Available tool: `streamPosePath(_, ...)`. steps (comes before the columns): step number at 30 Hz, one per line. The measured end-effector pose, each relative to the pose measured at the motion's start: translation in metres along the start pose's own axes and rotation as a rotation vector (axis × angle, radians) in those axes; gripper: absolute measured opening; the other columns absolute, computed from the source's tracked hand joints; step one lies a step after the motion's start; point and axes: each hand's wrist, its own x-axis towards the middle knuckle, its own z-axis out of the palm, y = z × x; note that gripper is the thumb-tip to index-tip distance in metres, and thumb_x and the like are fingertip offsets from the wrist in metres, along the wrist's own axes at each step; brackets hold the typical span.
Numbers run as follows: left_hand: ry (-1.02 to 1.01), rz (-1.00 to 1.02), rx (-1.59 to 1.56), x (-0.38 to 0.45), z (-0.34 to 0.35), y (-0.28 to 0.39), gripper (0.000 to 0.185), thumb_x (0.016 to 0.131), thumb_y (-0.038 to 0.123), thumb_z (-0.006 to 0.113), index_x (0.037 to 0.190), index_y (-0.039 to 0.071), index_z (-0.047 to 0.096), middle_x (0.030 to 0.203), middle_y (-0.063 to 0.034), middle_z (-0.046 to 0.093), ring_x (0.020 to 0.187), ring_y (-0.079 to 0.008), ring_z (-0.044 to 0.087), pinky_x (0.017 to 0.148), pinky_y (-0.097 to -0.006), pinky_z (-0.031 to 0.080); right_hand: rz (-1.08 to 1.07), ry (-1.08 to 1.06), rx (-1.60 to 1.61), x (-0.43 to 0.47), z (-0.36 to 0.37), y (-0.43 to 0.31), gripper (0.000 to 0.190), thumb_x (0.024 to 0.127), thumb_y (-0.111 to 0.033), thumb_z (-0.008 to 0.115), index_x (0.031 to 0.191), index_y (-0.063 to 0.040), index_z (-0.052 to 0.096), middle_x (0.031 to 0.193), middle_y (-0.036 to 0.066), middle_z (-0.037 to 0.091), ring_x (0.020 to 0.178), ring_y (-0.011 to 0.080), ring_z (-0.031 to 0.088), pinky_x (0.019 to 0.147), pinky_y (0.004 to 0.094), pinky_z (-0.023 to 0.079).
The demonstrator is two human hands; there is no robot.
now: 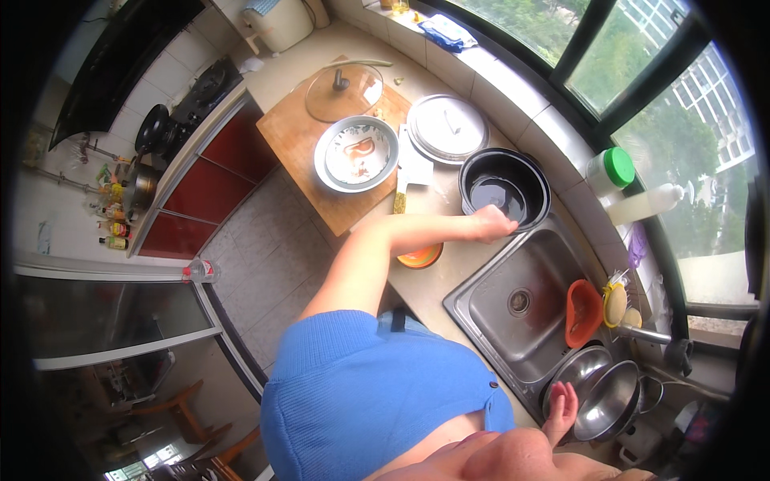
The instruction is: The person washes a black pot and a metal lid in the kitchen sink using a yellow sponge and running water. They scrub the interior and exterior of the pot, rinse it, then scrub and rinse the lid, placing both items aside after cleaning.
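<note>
My left hand [494,223] is closed at the near rim of a black pot [472,171], which stands at the corner of the sink. Inside the pot, a shiny surface reflects light and looks like a little liquid. An orange bowl [421,257] sits partly hidden under my left forearm. My right hand [562,409] is raised with loosely curled fingers beside stacked stainless steel bowls [607,403]; nothing shows in it, and I cannot tell whether it touches them. The steel sink [502,324] lies between my hands, with a red strainer basket [583,312] in its far corner.
A wooden cutting board [295,144] bears a glass lid [343,99] and a metal-rimmed dish [325,174] with brownish residue. A cleaver [415,168] lies beside a metal lid [448,129]. A green-capped jar [610,171] and pump bottle [646,204] stand on the windowsill. The faucet [643,333] borders the sink.
</note>
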Motion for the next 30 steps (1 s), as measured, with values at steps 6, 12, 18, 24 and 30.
streamPosePath(6,-0.089,0.076,0.078,-0.013,0.016,-0.013,0.016,0.077,0.016,0.057,0.086,0.004,0.055,0.069,-0.0133,0.063,0.068,-0.0335,0.065,0.057,-0.0446,0.051,0.115,0.048,0.001,-0.020,0.019,0.017,0.030,0.094,-0.008,0.053,0.122,0.005,0.052,0.113,0.019,0.060,0.105,0.0262,0.060,0.099,0.0393,0.046)
streamPosePath(12,0.387,-0.394,-0.635,-0.002,-0.024,-0.055,0.027,0.084,0.028,0.062,0.091,0.002,0.057,0.084,-0.0157,0.065,0.084,-0.0301,0.064,0.073,-0.0406,0.050,0.124,0.135,0.015,-0.038,0.018,0.022,0.032,0.094,-0.009,0.054,0.122,0.005,0.052,0.113,0.020,0.060,0.106,0.0269,0.060,0.098,0.0389,0.047)
streamPosePath(18,1.186,-1.142,-0.949,-0.010,-0.058,-0.208,0.026,0.087,0.030,0.060,0.089,0.005,0.057,0.077,-0.0099,0.057,0.072,-0.0229,0.054,0.065,-0.0353,0.044,0.199,0.214,-0.021,-0.065,0.030,0.016,0.033,0.093,-0.012,0.056,0.124,0.002,0.053,0.112,0.017,0.062,0.104,0.0255,0.061,0.094,0.0358,0.049)
streamPosePath(24,1.008,-1.111,-1.484,0.000,-0.019,-0.283,0.026,0.089,0.034,0.057,0.084,0.009,0.056,0.067,-0.0041,0.047,0.058,-0.0162,0.043,0.053,-0.0302,0.037,0.154,0.233,0.003,-0.085,0.039,-0.001,0.030,0.092,-0.007,0.054,0.121,0.001,0.056,0.110,0.012,0.065,0.101,0.0192,0.062,0.089,0.0301,0.049)
streamPosePath(30,0.730,-1.089,-1.843,0.024,-0.030,-0.308,0.044,0.088,0.045,0.060,0.058,0.015,0.046,0.045,0.0037,0.030,0.035,-0.0102,0.025,0.034,-0.0245,0.020,0.167,0.194,0.027,-0.078,0.037,0.010,0.030,0.093,-0.008,0.054,0.122,0.000,0.056,0.112,0.011,0.065,0.104,0.0186,0.062,0.091,0.0293,0.047)
